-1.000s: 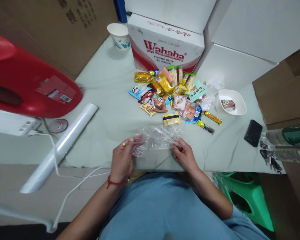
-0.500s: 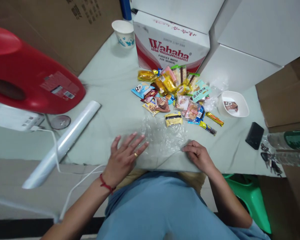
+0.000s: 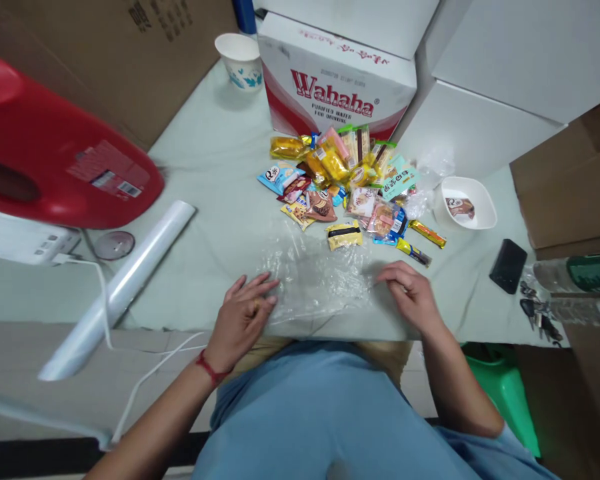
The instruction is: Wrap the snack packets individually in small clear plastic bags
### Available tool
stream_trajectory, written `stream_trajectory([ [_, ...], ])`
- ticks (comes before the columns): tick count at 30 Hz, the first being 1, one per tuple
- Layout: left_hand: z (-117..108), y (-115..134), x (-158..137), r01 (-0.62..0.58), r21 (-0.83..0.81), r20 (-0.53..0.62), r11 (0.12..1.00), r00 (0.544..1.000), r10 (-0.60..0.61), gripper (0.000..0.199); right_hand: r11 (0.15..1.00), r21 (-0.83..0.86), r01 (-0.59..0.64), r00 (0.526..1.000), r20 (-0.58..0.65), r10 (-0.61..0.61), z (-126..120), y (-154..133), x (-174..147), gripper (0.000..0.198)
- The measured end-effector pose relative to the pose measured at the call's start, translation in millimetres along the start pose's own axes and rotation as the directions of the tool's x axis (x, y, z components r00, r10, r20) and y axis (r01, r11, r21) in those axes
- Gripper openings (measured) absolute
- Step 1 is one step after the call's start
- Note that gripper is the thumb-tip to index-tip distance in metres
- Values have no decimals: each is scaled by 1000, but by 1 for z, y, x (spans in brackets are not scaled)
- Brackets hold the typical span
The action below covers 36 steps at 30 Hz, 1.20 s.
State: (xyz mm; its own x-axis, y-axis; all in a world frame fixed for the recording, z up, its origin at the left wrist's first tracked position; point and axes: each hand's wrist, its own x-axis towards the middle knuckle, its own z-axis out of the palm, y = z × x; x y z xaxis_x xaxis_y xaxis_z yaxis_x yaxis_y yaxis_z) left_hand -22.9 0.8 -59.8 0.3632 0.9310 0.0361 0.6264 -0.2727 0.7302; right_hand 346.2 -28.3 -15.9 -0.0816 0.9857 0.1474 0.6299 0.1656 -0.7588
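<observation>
A clear plastic bag (image 3: 313, 293) lies spread and crinkled on the table in front of me. My left hand (image 3: 247, 310) rests at its left edge, palm down, fingers stretched out and fingertips touching the film. At the right edge, my right hand (image 3: 409, 292) is closed, with its thumb and fingers pinched on the bag's side. Just beyond the bag is a small yellow snack packet (image 3: 344, 235) with a dark band. Behind it a heap of wrapped snacks (image 3: 333, 167) reaches the Wahaha water carton (image 3: 335, 90).
A white bowl (image 3: 486, 212) holding a brown packet stands at the right, near a black box (image 3: 509, 267), keys (image 3: 537, 317) and clear bottles (image 3: 560, 279). On the left are a plastic film roll (image 3: 130, 280), a red jug (image 3: 70, 147) and a white cable (image 3: 105, 300). A paper cup (image 3: 243, 67) stands behind.
My left hand's fingers have drawn closer together and moved slightly down and left. My right hand has shifted right and up a little. The bag is spread wider between them.
</observation>
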Motion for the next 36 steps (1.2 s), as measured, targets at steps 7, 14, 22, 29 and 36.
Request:
stream_trajectory([
  [7, -2, -6, -22, -169, 48, 86, 984, 983, 165, 29, 958, 7, 287, 813, 528, -247, 29, -8, 3, 31],
  [14, -9, -11, -19, 169, -262, 26, 950, 985, -168, 46, 990, 141, -3, 915, 400, -54, -7, -1, 25, 25],
  [22, 5, -8, -24, -6, -51, -99, 999, 995, 1, 23, 901, -383, 202, 979, 94, -179, 74, -5, 161, 60],
  [29, 10, -11, -42, -238, 298, 114, 924, 970, 214, 73, 938, -324, 123, 983, -91, -160, 61, -9, 169, 22],
  [36, 14, -11, -42, -199, 326, 100, 924, 979, 176, 95, 739, 603, -300, 946, 86, 314, 24, -32, 94, 34],
])
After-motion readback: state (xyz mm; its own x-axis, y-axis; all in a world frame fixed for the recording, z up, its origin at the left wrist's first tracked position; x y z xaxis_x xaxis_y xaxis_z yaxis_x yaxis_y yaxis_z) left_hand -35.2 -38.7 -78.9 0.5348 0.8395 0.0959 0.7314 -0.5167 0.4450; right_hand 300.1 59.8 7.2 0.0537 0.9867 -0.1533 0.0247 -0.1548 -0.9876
